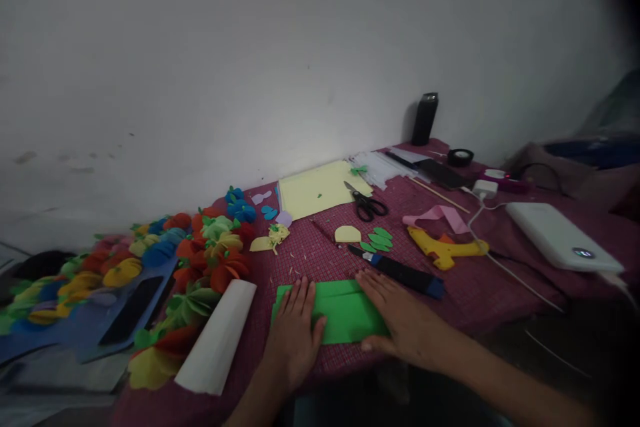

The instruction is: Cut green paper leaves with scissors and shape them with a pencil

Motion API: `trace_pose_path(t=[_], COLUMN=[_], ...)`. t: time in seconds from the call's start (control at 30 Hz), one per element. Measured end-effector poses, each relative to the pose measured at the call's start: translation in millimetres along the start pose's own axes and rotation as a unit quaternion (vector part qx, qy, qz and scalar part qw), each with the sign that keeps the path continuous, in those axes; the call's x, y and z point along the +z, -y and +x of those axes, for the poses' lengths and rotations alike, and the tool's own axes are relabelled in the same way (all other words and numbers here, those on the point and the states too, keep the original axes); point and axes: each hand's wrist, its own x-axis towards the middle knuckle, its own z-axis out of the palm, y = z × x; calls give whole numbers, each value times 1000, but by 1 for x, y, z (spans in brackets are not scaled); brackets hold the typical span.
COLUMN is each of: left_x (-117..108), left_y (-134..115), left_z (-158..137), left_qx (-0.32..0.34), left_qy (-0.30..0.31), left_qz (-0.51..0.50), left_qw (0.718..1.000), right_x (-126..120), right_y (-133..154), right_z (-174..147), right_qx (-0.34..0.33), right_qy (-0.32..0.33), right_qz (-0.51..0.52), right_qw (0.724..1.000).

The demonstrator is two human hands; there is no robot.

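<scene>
A folded sheet of green paper [345,319] lies on the table's front part, a crease or layered edge running across its upper side. My left hand [295,330] rests flat on its left end, fingers stretched out. On the right end lies my right hand [395,317], fingers extended and pressed down on the paper. Just beyond the right hand is a black and blue utility knife [405,272]. Green paper leaves [377,239] and a cream paper piece [347,234] lie behind the green sheet. Black-handled scissors [367,203] rest partly on pale yellow sheets [315,192].
Many colourful paper flowers [220,253] crowd the left, beside a white paper cone [220,337]. To the right are a yellow glue gun [445,248], a pink ribbon [440,217], a white power bank [563,237] with cables, black tape [460,157] and a black bottle [425,120].
</scene>
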Motion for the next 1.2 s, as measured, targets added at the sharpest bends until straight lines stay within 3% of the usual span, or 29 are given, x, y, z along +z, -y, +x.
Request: trace_pose_path(t=[0.17,0.23,0.33,0.57,0.77,0.83,0.93,1.07,1.2], left_x=[-13,-19,-26,-32,-23,-20,-20,-27,-28], left_y=[-6,-13,-26,-36,-25,-18,-7,-1,1], left_z=[-7,-16,-31,-35,-35,-32,-22,-12,-16], left_qx=[29,50,105,140,125,116,85,-8,-115], left_qy=[-44,-56,-26,-1,-15,-27,-40,-17,-25], left_qz=[3,-6,-43,-68,-53,-47,-34,-8,24], left_qw=[999,997,993,988,991,992,995,1000,993], right_x=[-22,-28,-33,-29,-35,-33,-19,6,21], right_y=[4,8,9,10,3,1,11,41,54], right_z=[-23,-22,-6,47,40,25,-2,-33,-48], right_qx=[25,34,51,122,132,171,250,282,273], right_qy=[-47,-69,-85,5,42,52,67,62,66], right_qz=[-41,-42,-42,-56,34,142,326,430,483], right_qw=[998,996,994,991,990,974,909,856,829])
